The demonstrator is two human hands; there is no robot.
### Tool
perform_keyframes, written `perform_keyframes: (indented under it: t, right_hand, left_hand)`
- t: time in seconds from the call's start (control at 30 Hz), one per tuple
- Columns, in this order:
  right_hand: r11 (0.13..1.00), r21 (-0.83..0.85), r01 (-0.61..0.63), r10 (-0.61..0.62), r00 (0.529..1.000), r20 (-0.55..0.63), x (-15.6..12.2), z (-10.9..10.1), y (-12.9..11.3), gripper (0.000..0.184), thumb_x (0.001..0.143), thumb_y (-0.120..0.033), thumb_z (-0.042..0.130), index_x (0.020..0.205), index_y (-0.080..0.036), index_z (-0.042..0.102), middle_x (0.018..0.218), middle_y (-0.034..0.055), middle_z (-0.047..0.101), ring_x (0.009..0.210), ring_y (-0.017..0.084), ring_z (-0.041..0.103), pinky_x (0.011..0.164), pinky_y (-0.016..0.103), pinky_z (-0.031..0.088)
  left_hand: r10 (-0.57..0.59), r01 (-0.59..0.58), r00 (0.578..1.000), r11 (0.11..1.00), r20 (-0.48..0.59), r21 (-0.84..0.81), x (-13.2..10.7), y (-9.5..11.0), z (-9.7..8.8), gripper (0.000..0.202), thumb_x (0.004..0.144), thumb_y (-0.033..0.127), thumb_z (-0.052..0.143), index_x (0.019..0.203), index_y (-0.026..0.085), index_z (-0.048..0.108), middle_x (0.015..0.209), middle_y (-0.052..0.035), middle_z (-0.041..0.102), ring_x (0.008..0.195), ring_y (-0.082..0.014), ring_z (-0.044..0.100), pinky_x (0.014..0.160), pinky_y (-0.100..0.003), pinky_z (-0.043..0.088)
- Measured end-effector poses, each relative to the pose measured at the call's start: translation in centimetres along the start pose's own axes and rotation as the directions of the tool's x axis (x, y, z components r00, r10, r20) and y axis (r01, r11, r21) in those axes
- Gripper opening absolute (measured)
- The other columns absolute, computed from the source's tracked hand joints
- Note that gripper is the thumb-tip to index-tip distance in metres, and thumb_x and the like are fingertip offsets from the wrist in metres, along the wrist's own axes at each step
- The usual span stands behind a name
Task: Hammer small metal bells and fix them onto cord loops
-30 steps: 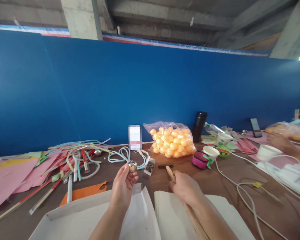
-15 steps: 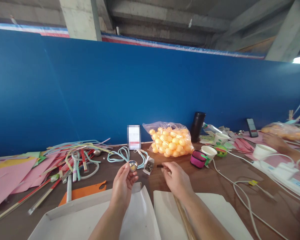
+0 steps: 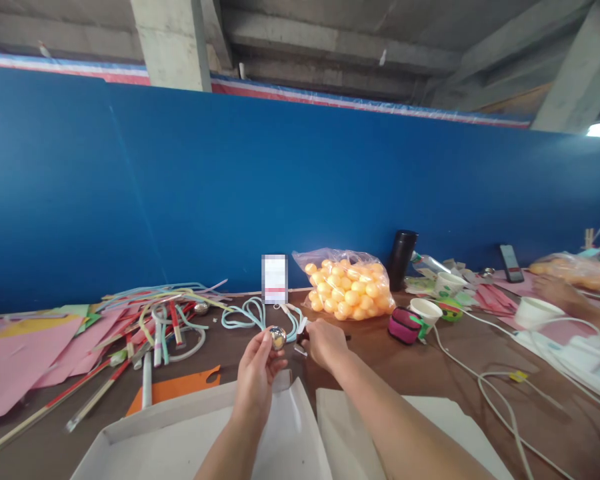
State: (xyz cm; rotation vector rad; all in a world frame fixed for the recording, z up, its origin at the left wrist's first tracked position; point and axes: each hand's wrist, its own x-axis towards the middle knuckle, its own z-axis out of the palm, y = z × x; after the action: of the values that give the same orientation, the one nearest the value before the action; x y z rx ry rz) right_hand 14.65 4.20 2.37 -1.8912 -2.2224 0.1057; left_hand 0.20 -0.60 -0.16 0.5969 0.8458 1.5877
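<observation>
Between the thumb and fingers of my left hand (image 3: 256, 373) is a shiny round metal ball (image 3: 278, 338), held above the edge of a white cardboard tray (image 3: 180, 427). My right hand (image 3: 326, 343) has its fingers curled down into a small white box (image 3: 301, 349). That box's contents and my right fingertips are mostly hidden behind the hand. A small dark object (image 3: 349, 337) lies on the table just right of my right hand. Light blue cord (image 3: 245, 319) with a badge (image 3: 275, 280) lies behind the two hands.
A clear bag of orange balls (image 3: 350, 290) stands behind. Coloured paper (image 3: 25, 360), sticks and tubes lie at left. To the right are a black bottle (image 3: 403, 260), a purple pouch (image 3: 404, 325), paper cups (image 3: 425, 311) and white cables (image 3: 500, 400). Another person's hand (image 3: 555, 293) is at far right.
My right hand has moved left from beside the dark object to the small box, now covering it. My left hand still holds the metal ball. The view has shifted slightly.
</observation>
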Motion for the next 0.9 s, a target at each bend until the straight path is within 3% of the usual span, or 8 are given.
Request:
perform_keyframes:
  t: [0.13, 0.33, 0.57, 0.77, 0.9]
  right_hand:
    - [1.0, 0.017, -0.007, 0.007, 1.0, 0.024, 0.6, 0.8, 0.1, 0.016, 0.074, -0.026, 0.057, 0.083, -0.026, 0.071, 0.085, 0.0058, 0.068, 0.08, 0.022, 0.064, 0.065, 0.028, 0.042]
    - [0.998, 0.068, 0.008, -0.009, 1.0, 0.01, 0.3, 0.1, 0.6, 0.02, 0.078, -0.022, 0.052, 0.083, -0.029, 0.07, 0.089, 0.0016, 0.068, 0.083, 0.019, 0.063, 0.064, 0.025, 0.039]
    - [0.996, 0.083, 0.034, -0.034, 0.999, -0.002, -0.1, 0.5, 1.3, 0.019, 0.081, -0.033, 0.052, 0.089, -0.026, 0.068, 0.089, 0.0038, 0.064, 0.082, 0.02, 0.062, 0.065, 0.026, 0.039]
    - [0.995, 0.098, 0.033, -0.031, 0.999, -0.017, 0.0, 1.8, 1.3, 0.021, 0.081, -0.028, 0.051, 0.098, -0.024, 0.064, 0.094, 0.0056, 0.061, 0.084, 0.02, 0.062, 0.068, 0.027, 0.04]
    - [0.992, 0.123, 0.033, -0.031, 0.999, -0.015, -0.2, 1.7, 1.4, 0.021, 0.085, -0.029, 0.048, 0.094, -0.025, 0.066, 0.092, 0.0048, 0.061, 0.083, 0.018, 0.062, 0.069, 0.026, 0.039]
  left_hand:
    - [0.001, -0.001, 1.0, 1.0, -0.013, 0.029, -0.2, 0.0, 0.2, 0.04, 0.066, 0.035, 0.072, 0.098, 0.014, 0.062, 0.077, -0.0035, 0.063, 0.057, -0.0093, 0.057, 0.048, -0.019, 0.049]
    - [0.0, 0.0, 1.0, 0.999, 0.003, 0.04, -0.1, -0.1, 0.0, 0.041, 0.067, 0.037, 0.071, 0.1, 0.015, 0.062, 0.081, -0.0033, 0.063, 0.059, -0.0093, 0.057, 0.05, -0.02, 0.05]
    - [-0.001, 0.001, 1.0, 0.998, -0.004, 0.068, -0.2, 0.0, 0.2, 0.044, 0.066, 0.038, 0.072, 0.101, 0.014, 0.062, 0.082, -0.0053, 0.063, 0.059, -0.0096, 0.056, 0.05, -0.021, 0.049]
    - [0.006, -0.006, 1.0, 0.993, 0.006, 0.116, -0.1, -0.3, 0.1, 0.045, 0.068, 0.04, 0.069, 0.104, 0.014, 0.061, 0.083, -0.0058, 0.063, 0.061, -0.0101, 0.057, 0.053, -0.021, 0.049]
    - [0.009, -0.01, 1.0, 0.993, 0.009, 0.118, 0.0, -0.5, -0.1, 0.045, 0.067, 0.04, 0.07, 0.103, 0.015, 0.062, 0.082, -0.005, 0.063, 0.061, -0.0104, 0.057, 0.052, -0.021, 0.049]
